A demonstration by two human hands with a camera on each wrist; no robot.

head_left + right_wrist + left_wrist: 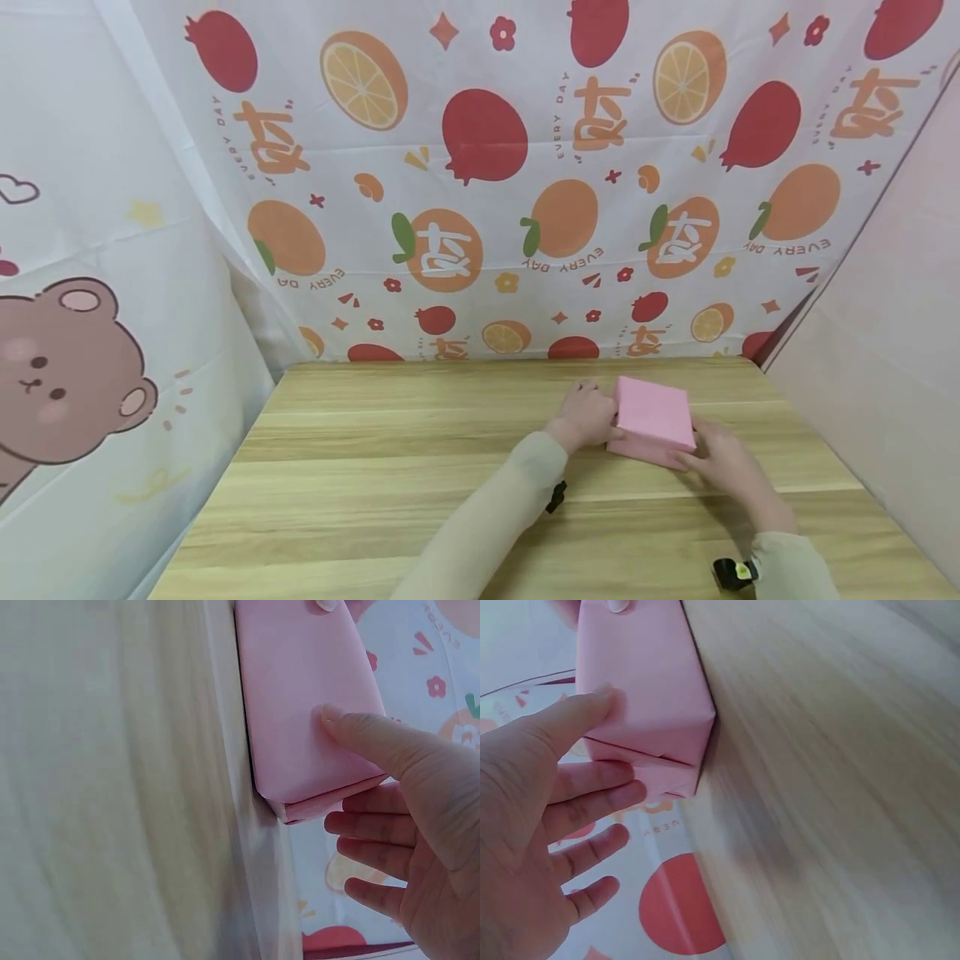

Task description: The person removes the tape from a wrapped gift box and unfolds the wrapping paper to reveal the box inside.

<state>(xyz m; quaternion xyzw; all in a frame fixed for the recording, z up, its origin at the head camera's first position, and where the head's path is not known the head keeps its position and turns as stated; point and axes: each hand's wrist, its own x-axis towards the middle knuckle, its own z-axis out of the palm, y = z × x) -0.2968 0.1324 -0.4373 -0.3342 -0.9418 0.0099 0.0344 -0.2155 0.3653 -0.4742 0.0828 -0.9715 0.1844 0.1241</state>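
Note:
A box wrapped in pink paper (654, 408) sits toward the back right of the wooden table (375, 467), its paper folded over at both ends. On its left end, my left hand (587, 414) grips a corner. The left thumb presses the front face and the index and middle fingers touch the folded end (649, 766), while the other fingers stand free. At the opposite end my right hand (723, 458) holds the box likewise, thumb (330, 714) on the front face and index finger at the fold. Its remaining fingers are spread below.
Behind the table hangs a white cloth (480, 192) printed with fruit. A cloth with a bear (67, 375) covers the left side, and a pale plain panel (885, 333) stands on the right. Black wrist straps (733, 573) show at both sleeves.

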